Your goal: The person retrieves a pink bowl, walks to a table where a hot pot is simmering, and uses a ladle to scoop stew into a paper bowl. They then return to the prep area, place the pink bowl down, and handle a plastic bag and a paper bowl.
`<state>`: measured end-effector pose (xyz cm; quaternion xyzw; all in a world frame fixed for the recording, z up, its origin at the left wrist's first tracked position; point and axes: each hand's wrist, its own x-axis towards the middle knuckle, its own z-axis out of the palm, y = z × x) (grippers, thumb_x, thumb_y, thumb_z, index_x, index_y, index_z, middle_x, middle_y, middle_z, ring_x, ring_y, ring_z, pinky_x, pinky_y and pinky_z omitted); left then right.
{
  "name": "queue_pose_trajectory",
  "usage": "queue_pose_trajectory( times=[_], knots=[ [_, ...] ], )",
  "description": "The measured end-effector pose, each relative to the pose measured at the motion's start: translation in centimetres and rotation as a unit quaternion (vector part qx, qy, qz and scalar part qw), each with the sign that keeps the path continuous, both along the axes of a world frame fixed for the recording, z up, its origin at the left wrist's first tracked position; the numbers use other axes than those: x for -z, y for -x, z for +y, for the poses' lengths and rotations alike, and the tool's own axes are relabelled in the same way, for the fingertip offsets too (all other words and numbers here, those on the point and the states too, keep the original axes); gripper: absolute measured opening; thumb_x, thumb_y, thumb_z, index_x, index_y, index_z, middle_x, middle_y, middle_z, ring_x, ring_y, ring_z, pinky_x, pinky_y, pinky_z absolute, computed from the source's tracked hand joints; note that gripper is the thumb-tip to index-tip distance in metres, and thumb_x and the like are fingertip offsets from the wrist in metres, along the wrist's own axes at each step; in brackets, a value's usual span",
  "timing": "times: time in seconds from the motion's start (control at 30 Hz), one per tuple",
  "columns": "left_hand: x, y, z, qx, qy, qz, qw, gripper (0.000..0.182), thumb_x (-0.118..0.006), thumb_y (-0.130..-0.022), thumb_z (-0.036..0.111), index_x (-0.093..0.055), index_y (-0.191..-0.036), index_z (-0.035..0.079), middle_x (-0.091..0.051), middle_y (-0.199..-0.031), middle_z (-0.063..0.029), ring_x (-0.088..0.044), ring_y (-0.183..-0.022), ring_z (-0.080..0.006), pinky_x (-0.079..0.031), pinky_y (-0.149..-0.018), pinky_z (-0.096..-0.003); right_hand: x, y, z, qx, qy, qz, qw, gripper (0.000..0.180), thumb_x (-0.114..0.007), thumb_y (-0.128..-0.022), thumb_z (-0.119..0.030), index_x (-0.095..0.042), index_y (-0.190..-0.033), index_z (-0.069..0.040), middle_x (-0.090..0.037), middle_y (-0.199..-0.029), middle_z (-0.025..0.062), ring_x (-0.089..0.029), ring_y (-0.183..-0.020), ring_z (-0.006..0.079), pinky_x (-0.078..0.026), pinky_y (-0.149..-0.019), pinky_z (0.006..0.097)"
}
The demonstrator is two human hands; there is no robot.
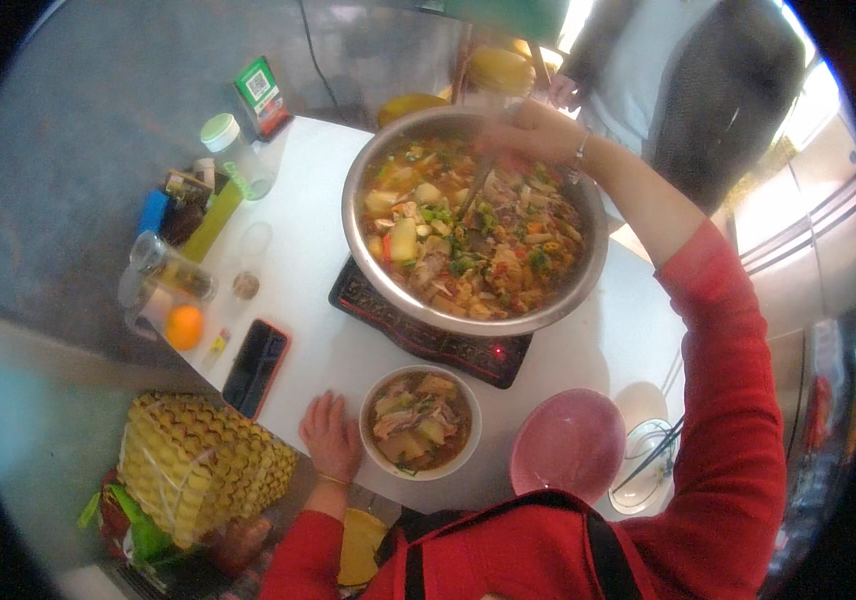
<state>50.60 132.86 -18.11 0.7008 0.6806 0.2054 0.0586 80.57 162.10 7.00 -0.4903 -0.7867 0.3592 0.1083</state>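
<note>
A large metal basin of stew, with meat, potato chunks and chopped greens, stands on a black induction cooker whose red light is lit. My right hand, blurred, reaches over the basin's far side, closed around the handle of a utensil that dips into the stew; its lower end is hidden. My left hand rests on the near edge of the white table, fingers slightly apart and holding nothing. Just right of it sits a white bowl filled with stew.
A pink bowl and a white dish stand at the near right. Phone, orange, overturned clear jar and lidded jar line the left side. Egg trays are stacked below. Another person stands beyond the table.
</note>
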Motion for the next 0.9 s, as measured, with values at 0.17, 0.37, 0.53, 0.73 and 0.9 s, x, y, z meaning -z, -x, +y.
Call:
queue_pose_trajectory(
  times=[0.17,0.37,0.53,0.73,0.9],
  knots=[
    [-0.1,-0.1,0.0,0.000,-0.011,0.007,1.000,0.039,-0.054,-0.073,0.017,-0.050,-0.110,0.005,-0.045,-0.120,-0.0127,-0.037,-0.114,-0.0309,-0.024,-0.094,-0.0444,0.0,-0.3,-1.0,0.014,-0.024,0.019,0.999,0.024,-0.050,-0.086,-0.024,-0.062,-0.087,-0.004,-0.056,-0.056,0.0025,-0.053,-0.048,0.0082,-0.044,-0.044,0.0213],
    [-0.1,-0.1,0.0,0.000,-0.013,0.002,1.000,0.039,-0.054,-0.072,0.015,-0.050,-0.110,0.005,-0.045,-0.120,-0.0128,-0.037,-0.114,-0.0307,-0.024,-0.094,-0.0436,1.0,-1.5,-1.4,0.054,-0.031,0.068,0.996,0.024,-0.049,-0.086,-0.027,-0.063,-0.090,-0.007,-0.055,-0.055,0.0003,-0.049,-0.045,0.0053,-0.039,-0.040,0.0187],
    [-0.1,-0.2,0.1,-0.004,-0.015,-0.002,1.000,0.038,-0.053,-0.072,0.014,-0.050,-0.109,0.004,-0.045,-0.120,-0.0131,-0.037,-0.114,-0.0313,-0.024,-0.094,-0.0437,1.2,-2.2,-1.4,0.051,-0.025,0.098,0.994,0.025,-0.047,-0.088,-0.027,-0.061,-0.090,-0.006,-0.054,-0.054,0.0002,-0.049,-0.044,0.0047,-0.038,-0.039,0.0175],
    [-0.1,-0.2,0.1,-0.004,-0.008,-0.008,1.000,0.039,-0.053,-0.072,0.014,-0.050,-0.110,0.004,-0.044,-0.120,-0.0136,-0.036,-0.115,-0.0314,-0.024,-0.094,-0.0439,1.3,-2.2,-1.6,0.050,-0.040,0.099,0.993,0.024,-0.046,-0.088,-0.026,-0.060,-0.089,-0.006,-0.053,-0.054,0.0007,-0.050,-0.045,0.0053,-0.039,-0.039,0.0174],
    [-0.1,-0.2,0.1,0.003,-0.025,0.001,1.000,0.040,-0.053,-0.072,0.015,-0.049,-0.110,0.004,-0.043,-0.121,-0.0135,-0.036,-0.115,-0.0312,-0.023,-0.094,-0.0437,1.0,-1.8,-1.8,0.077,-0.051,0.098,0.991,0.024,-0.046,-0.088,-0.026,-0.059,-0.087,-0.005,-0.052,-0.053,0.0006,-0.050,-0.045,0.0055,-0.040,-0.041,0.0175]
  ],
)
